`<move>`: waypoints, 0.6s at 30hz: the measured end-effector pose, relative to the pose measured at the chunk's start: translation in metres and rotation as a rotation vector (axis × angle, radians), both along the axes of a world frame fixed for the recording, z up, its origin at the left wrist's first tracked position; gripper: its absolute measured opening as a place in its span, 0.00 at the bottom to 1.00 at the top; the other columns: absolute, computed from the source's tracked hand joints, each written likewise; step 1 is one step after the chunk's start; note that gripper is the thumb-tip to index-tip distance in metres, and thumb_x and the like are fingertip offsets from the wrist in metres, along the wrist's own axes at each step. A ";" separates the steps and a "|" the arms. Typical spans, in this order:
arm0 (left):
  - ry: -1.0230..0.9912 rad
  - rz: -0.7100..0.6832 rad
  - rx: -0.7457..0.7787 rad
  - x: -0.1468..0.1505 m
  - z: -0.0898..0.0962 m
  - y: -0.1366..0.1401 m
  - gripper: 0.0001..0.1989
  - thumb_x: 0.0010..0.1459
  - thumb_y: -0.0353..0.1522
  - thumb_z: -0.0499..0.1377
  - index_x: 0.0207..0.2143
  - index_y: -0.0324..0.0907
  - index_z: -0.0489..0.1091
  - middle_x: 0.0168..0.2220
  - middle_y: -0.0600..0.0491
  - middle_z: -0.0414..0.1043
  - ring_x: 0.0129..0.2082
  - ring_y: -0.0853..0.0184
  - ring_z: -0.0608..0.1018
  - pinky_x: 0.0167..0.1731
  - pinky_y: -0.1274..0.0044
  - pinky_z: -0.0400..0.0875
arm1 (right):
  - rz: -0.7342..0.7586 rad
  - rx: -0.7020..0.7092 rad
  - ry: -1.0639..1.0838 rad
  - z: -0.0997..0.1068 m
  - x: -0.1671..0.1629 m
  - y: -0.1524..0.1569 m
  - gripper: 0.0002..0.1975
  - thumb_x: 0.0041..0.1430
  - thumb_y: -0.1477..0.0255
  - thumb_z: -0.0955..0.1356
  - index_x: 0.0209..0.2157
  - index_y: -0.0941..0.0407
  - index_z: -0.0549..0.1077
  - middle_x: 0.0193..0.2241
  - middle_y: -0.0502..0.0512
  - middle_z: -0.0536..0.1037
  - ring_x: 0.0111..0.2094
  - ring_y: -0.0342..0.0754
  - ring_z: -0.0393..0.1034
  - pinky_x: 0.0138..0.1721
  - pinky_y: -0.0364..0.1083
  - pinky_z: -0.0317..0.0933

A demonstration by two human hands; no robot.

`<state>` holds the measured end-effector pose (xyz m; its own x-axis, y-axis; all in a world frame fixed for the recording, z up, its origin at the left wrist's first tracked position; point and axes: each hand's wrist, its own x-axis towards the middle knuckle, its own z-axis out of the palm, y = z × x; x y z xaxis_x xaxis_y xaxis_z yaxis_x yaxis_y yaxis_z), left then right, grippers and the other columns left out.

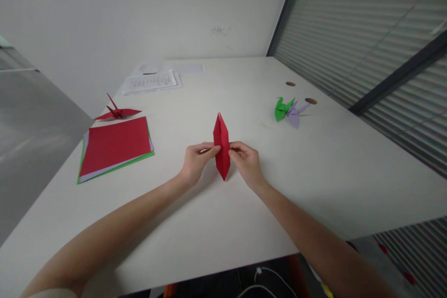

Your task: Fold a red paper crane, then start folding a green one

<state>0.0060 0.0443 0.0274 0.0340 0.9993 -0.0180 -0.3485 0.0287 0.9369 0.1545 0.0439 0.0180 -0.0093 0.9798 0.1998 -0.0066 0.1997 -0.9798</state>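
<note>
Folded red paper (pixel 223 137) is held between both hands (pixel 196 160).

White table (pixel 244 86) beside grey blinds (pixel 363 18)

Part of my fingers (pixel 204 146) hides behind the folded red paper (pixel 224 160); I cannot read the faint wall marks (pixel 220 30) or the printed sheets (pixel 150 82).
</note>
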 end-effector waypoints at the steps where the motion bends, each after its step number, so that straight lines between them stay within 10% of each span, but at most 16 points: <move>1: -0.004 0.023 -0.009 0.000 0.000 0.000 0.12 0.42 0.36 0.72 0.28 0.39 0.79 0.30 0.50 0.79 0.31 0.67 0.75 0.37 0.73 0.69 | 0.006 -0.004 0.006 0.000 0.000 0.000 0.07 0.50 0.67 0.68 0.31 0.55 0.74 0.29 0.53 0.78 0.31 0.47 0.72 0.35 0.47 0.67; 18: -0.024 -0.163 -0.046 -0.005 -0.006 0.005 0.12 0.46 0.38 0.71 0.27 0.37 0.80 0.26 0.50 0.77 0.33 0.65 0.76 0.43 0.71 0.69 | 0.032 -0.198 0.194 -0.001 0.002 0.003 0.10 0.45 0.65 0.73 0.30 0.55 0.78 0.29 0.52 0.81 0.31 0.47 0.73 0.37 0.47 0.67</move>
